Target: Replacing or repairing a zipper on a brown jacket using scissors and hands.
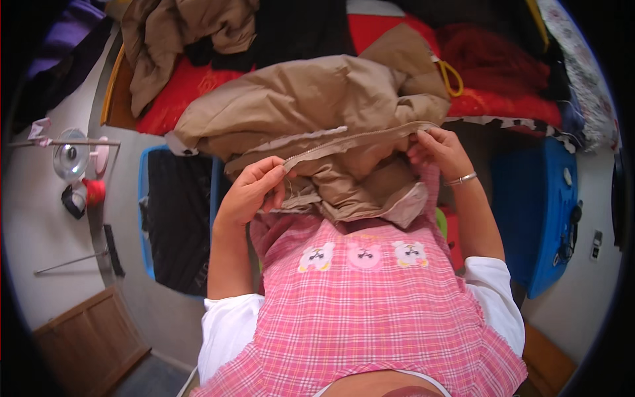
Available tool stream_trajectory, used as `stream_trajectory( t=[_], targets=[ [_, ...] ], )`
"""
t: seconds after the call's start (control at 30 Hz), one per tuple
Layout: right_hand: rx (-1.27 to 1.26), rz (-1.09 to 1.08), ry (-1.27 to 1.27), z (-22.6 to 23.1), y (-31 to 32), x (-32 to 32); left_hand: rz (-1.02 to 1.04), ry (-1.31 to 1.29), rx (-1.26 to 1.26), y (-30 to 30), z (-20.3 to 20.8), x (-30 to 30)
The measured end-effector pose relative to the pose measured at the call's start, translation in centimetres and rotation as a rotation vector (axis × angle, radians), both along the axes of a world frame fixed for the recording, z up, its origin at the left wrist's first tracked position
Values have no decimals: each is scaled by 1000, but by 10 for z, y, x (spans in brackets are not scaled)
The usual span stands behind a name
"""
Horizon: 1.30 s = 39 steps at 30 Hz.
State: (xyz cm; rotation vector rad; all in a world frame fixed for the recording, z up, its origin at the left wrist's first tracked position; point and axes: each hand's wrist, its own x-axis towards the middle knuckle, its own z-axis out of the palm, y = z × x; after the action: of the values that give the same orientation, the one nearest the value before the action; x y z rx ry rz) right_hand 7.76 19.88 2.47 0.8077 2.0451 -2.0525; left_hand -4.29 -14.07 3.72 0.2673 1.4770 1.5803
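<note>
A tan jacket (pixel 317 89) lies bunched over my lap and the red-covered surface before me. Its zipper edge (pixel 354 142) is stretched between my two hands. My left hand (pixel 259 185) pinches one end of this zipper edge between thumb and fingers. Around the other end, higher and to the right, my right hand (pixel 442 151) is closed, a silver bangle on its wrist. A strip of pale edging (pixel 301 137) runs just beyond the zipper, and loose threads hang near my left hand. Folds of the jacket's lower part rest against my pink checked apron (pixel 364 304).
A blue bin (pixel 144 218) with black cloth in it stands at the left. To the right is a blue table or box (pixel 529 218) with small dark items. More tan clothing (pixel 192 33) and dark red cloth (pixel 493 59) lie on the red cover. A yellow loop (pixel 452 79) hangs there.
</note>
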Motion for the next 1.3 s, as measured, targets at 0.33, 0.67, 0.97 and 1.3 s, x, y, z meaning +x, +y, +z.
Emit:
stream_trajectory(
  t=[0.33,0.67,0.97,1.3],
  targets=[
    [793,302,777,36,-90,-31,94,-48,79,-15,-10,5],
    [1174,396,895,-6,-108,-59,155,-183,249,-17,-8,8],
    [1125,345,924,-16,-115,-66,157,-238,416,-11,-5,6],
    [1059,382,952,-14,-116,-69,201,-217,429,-9,-2,7]
  ],
)
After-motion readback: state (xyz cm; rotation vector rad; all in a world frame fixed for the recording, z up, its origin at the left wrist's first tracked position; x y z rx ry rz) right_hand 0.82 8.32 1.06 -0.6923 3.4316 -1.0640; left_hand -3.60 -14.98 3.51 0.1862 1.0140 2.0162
